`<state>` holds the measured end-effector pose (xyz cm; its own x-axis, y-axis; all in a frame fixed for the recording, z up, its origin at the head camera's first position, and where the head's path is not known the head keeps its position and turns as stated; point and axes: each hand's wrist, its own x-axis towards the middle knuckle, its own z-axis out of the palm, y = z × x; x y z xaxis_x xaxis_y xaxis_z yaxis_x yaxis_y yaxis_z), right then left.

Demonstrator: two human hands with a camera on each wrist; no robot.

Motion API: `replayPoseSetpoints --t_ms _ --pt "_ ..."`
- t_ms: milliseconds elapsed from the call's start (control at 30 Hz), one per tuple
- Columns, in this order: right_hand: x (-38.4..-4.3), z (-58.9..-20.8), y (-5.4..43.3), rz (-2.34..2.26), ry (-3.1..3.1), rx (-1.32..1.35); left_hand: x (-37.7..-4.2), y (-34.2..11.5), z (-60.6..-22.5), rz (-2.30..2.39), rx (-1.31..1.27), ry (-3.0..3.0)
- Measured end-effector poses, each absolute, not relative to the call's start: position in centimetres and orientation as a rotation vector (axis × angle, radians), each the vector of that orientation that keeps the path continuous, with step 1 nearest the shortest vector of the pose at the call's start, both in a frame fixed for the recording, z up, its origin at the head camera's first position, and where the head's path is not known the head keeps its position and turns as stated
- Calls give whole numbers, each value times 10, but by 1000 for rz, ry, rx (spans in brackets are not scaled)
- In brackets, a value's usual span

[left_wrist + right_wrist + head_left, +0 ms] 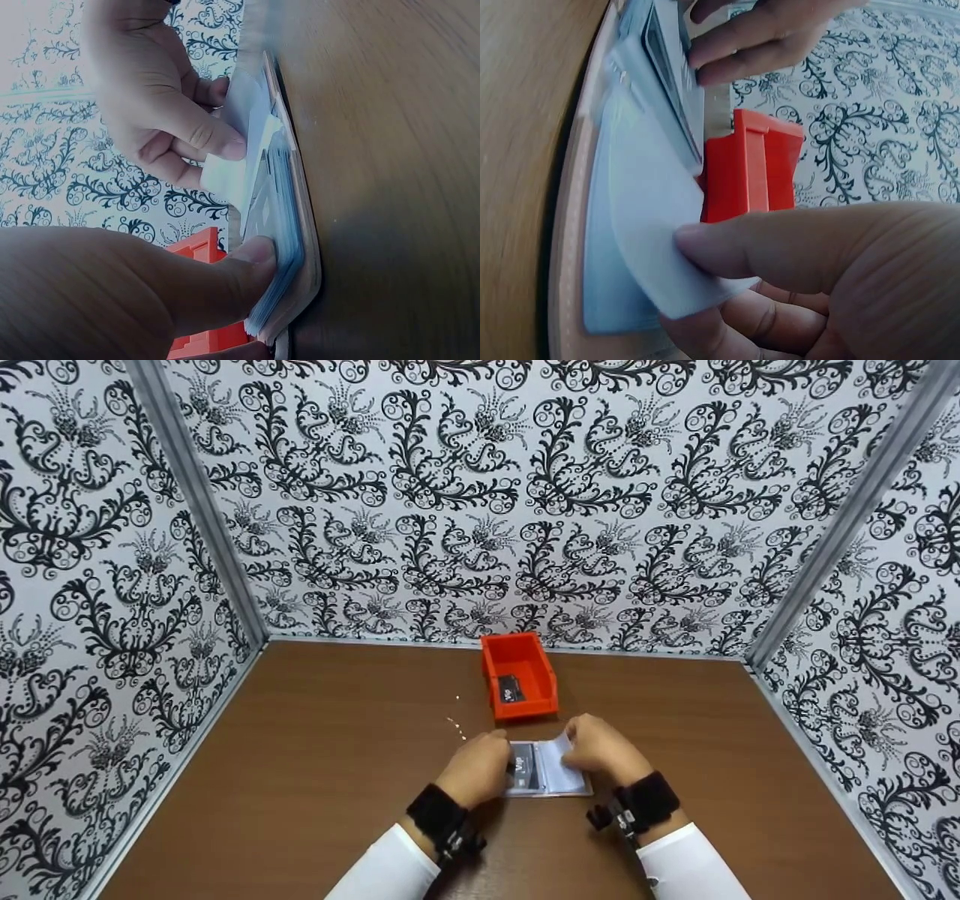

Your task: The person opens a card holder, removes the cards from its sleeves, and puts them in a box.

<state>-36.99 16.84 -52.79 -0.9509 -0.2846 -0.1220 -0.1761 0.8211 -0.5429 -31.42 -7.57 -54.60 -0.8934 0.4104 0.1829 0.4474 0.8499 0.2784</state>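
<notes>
A small card holder (566, 784) with clear plastic sleeves lies spread on the table in front of the red bin. A dark card marked "Vip" (523, 771) shows in its left half. My left hand (476, 765) grips that half at its outer edge, the thumb (251, 262) pressing on the stacked sleeves. With thumb and fingers, my right hand (600, 746) pinches a clear sleeve page (652, 217) of the right half and holds it lifted and bent up from the pages below.
A red open bin (526, 709) stands just behind the card holder, with a dark "Vip" card (511, 688) inside. Small white specks (457, 726) show on the brown table (337, 757) to the left. Patterned walls (465, 510) enclose the back and sides.
</notes>
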Motion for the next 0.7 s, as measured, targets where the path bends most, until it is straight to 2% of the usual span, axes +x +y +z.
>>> replayPoseSetpoints --t_ms 533,700 --pt "-368 -522 169 -731 2905 -250 -311 -75 -543 -451 -638 -2918" --pt "-366 -516 160 -886 2839 -280 -311 -75 -542 -474 -635 -2928"
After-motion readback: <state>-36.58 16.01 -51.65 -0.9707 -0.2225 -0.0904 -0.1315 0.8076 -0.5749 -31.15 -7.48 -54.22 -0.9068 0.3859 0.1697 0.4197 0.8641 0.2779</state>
